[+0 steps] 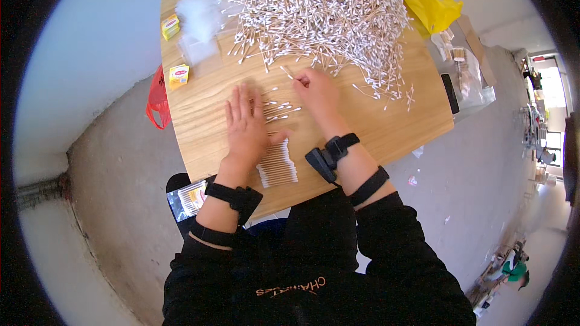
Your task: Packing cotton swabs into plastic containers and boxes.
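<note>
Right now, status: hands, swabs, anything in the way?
Right hand pinching swab. Left hand palm-down by row's far end. Loose swabs between hands; pile beyond.

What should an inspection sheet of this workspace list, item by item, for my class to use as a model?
Surface: pale wooden table, grain visible.
Job's things: large swab pile at the far side; neat swab row near the person; loose swabs between them.
Clutter: yellow boxes and clear bags at left; yellow bag at far right; red bag beside the left edge.
Hands: left hand spread palm down, thumb at the row's far end; right hand pinching one swab near the pile.
Cables: nothing seen.
Surroundings: grey floor, pale wall; someone in green at lower right.
</note>
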Motion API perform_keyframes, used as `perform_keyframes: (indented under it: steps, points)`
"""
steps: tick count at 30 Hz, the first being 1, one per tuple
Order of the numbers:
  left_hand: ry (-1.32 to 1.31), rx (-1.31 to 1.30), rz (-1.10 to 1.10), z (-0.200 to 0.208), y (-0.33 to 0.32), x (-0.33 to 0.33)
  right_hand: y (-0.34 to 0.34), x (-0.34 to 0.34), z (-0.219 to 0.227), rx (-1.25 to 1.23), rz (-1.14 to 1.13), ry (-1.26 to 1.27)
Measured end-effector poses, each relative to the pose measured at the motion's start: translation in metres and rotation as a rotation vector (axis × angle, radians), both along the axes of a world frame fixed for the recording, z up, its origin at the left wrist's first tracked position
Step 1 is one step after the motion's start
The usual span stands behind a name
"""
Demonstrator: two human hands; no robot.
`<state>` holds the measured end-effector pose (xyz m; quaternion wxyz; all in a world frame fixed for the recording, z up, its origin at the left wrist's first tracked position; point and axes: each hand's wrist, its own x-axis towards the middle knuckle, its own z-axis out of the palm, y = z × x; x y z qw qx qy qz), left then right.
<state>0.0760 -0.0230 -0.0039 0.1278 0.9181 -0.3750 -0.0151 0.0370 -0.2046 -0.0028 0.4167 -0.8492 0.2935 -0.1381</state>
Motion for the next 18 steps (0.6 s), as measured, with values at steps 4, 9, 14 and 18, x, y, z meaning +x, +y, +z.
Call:
perform_keyframes:
  steps: [4,9,14,18]
  points:
    - [0.037,-0.047,-0.110,-0.002,-0.011,-0.011,0.002,0.018,-0.003,-0.043,0.108,0.023]
    - [0.041,-0.042,-0.087,0.010,-0.005,-0.011,0.001,0.015,-0.010,0.086,0.355,-0.133]
    - [0.088,0.080,-0.183,0.012,-0.015,0.002,0.012,-0.010,-0.017,0.325,0.092,-0.387]
    - [0.093,0.182,-0.133,0.014,-0.023,0.018,0.022,-0.020,-0.014,0.483,-0.048,-0.454]
